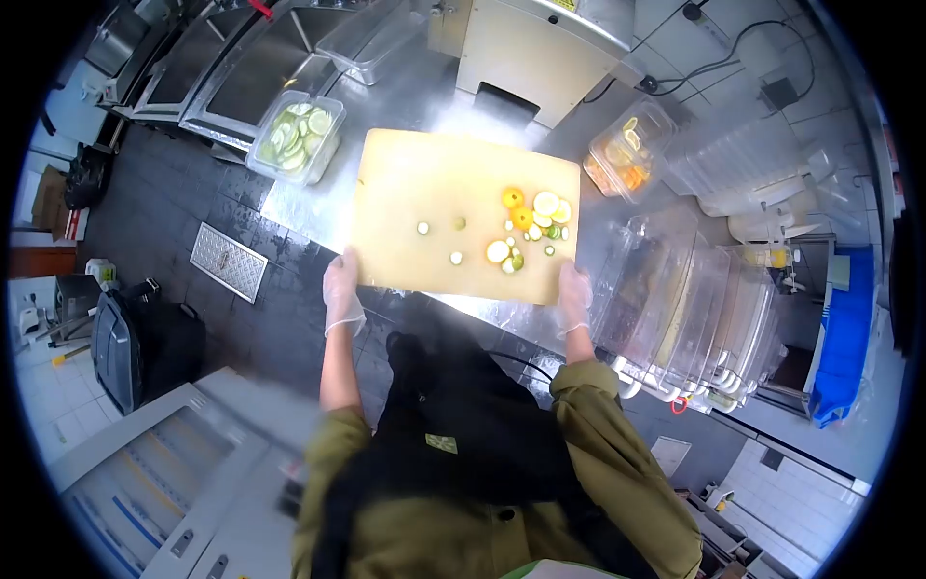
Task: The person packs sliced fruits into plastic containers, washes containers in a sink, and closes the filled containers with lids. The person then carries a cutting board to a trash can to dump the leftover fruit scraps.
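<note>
Both my hands, in clear gloves, grip a large cream cutting board (pixel 415 183) by its near corners. My left hand (pixel 340 285) is closed on the left edge, and my right hand (pixel 574 289) is closed on the right edge. Citrus end pieces lie on the board's right half: orange ones (pixel 522 218), pale yellow lemon ends (pixel 547 204) and small green lime ends (pixel 512 262). A few more small ends (pixel 456 258) are scattered near its middle. The board partly covers the steel counter; whether it rests there or is lifted, I cannot tell.
A clear tub of green slices (pixel 294 142) stands left of the board. Another tub (pixel 627 150) with orange and lemon pieces is at the right, beside stacked clear containers (pixel 733 159). Clear dispensers with taps (pixel 666 299) line the right. A black bin (pixel 145 343) stands on the floor.
</note>
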